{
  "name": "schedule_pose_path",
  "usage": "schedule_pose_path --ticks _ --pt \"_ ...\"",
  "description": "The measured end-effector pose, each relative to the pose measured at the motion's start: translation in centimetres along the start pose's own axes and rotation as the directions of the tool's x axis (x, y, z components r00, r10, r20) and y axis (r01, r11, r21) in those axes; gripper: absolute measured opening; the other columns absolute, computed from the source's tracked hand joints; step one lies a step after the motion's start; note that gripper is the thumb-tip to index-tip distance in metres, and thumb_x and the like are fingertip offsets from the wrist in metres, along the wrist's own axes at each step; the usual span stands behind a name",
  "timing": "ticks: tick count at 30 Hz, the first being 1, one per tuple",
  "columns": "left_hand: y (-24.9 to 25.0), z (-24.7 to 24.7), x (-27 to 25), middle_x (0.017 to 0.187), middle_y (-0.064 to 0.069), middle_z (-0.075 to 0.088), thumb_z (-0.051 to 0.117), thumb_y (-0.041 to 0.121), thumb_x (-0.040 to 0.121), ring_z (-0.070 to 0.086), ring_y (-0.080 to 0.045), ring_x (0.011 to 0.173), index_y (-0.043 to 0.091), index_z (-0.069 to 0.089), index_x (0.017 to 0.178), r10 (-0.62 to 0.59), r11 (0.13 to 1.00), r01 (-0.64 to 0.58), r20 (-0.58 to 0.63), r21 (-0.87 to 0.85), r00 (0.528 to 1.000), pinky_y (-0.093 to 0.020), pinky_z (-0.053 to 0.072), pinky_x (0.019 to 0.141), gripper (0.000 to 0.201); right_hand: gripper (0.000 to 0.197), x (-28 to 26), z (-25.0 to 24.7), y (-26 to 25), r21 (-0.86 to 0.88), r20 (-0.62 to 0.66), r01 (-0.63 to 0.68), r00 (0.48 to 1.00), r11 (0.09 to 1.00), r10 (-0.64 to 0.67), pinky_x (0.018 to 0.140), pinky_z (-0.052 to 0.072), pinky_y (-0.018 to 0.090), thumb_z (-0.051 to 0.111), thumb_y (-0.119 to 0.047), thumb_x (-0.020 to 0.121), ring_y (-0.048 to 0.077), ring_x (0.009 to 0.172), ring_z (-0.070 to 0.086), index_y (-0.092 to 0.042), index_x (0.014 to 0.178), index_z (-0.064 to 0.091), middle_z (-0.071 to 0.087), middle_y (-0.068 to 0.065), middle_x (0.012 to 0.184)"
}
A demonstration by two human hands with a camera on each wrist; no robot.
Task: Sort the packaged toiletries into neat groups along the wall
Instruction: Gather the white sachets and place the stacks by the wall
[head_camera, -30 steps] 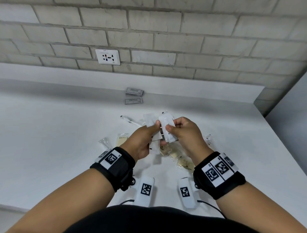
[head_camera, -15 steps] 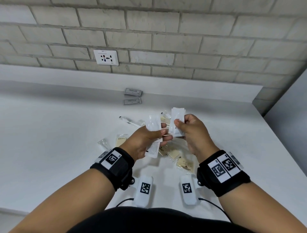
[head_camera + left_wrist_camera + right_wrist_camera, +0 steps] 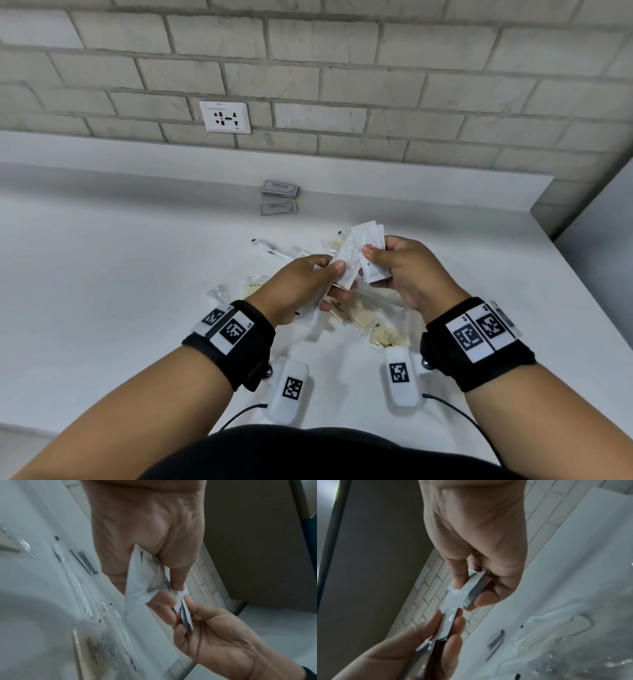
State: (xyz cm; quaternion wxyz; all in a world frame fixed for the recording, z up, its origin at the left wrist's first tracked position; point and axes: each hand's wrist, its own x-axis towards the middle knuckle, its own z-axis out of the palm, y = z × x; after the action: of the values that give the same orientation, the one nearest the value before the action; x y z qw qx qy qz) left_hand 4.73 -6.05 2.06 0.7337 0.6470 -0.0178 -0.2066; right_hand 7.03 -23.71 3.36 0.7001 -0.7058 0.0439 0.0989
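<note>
Early stage. Only grey packets (image 3: pixel 280 189) grouped at far wall. Left hand (image 3: pixel 301 284) and right hand (image 3: pixel 407 270) each pinch white sachets (image 3: pixel 368 253); pile (image 3: pixel 373 318) on desk (image 3: pixel 120 274) unsorted.

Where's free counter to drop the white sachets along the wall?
Bare counter runs left of the grey packet stack, below the wall outlet, and right of the stack toward the corner. Crowded: loose packets under both hands.

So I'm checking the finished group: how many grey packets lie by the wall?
2 places: a grey packet stack nearest the wall and a single grey packet just in front. How many are stacked can't be told.
</note>
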Motion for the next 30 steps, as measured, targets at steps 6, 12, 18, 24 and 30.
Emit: schedule_pose_path --ticks 6,12,18,24,30 --pt "-0.2 0.2 0.6 0.082 -0.006 0.069 0.063 0.008 0.09 0.064 -0.017 0.065 0.008 0.059 0.099 0.046 0.987 -0.073 -0.184 -0.141 0.982 -0.02 0.046 0.047 0.009 0.007 -0.3 0.6 0.2 0.037 -0.031 -0.014 0.999 0.999 0.015 0.064 0.056 0.035 0.068 -0.015 0.087 0.027 0.075 0.068 -0.01 0.09 0.071 0.072 0.013 0.087" --pt "-0.6 -0.4 1.0 0.106 0.002 0.071 0.053 0.024 0.097 0.067 -0.012 0.096 0.016 0.062 0.108 0.115 0.992 -0.125 -0.297 -0.014 0.948 -0.019 0.051 0.055 0.016 0.009 -0.6 0.1 0.1 -0.147 -0.252 0.092 0.959 0.985 -0.128 0.049 0.052 0.023 0.069 -0.015 0.086 0.018 0.061 0.066 -0.006 0.084 0.071 0.071 0.01 0.077" --pt "-0.1 1.1 0.6 0.093 -0.007 0.067 0.049 0.022 0.099 0.066 -0.02 0.078 0.01 0.062 0.103 0.028 0.981 -0.05 -0.119 -0.186 0.993 -0.025 0.056 0.061 0.018 0.016 -1.9 3.2 0.0 -0.279 -0.118 0.212 0.96 0.937 -0.252 0.055 0.051 0.029 0.065 -0.021 0.087 0.018 0.059 0.064 -0.007 0.083 0.07 0.07 0.009 0.072" --pt "0.0 0.2 0.8 0.111 -0.004 0.069 0.046 0.027 0.1 0.068 -0.017 0.097 0.012 0.059 0.117 0.051 0.986 -0.078 -0.18 -0.147 0.982 -0.023 0.054 0.062 0.026 0.021 -1.2 2.1 -0.5 -0.414 -0.231 0.237 0.906 0.879 -0.354 0.05 0.04 0.013 0.063 -0.024 0.088 0.015 0.064 0.058 -0.006 0.078 0.068 0.065 0.014 0.085" --pt "0.1 1.3 0.6 0.104 -0.006 0.065 0.046 0.023 0.1 0.063 -0.02 0.095 0.011 0.063 0.104 0.062 0.99 -0.073 -0.092 -0.121 0.994 -0.022 0.054 0.06 0.021 0.019 -2.2 3.5 -0.9 -0.427 -0.158 0.309 0.9 0.85 -0.407 0.05 0.045 0.016 0.061 -0.017 0.09 0.01 0.062 0.061 -0.005 0.078 0.068 0.064 0.013 0.082"
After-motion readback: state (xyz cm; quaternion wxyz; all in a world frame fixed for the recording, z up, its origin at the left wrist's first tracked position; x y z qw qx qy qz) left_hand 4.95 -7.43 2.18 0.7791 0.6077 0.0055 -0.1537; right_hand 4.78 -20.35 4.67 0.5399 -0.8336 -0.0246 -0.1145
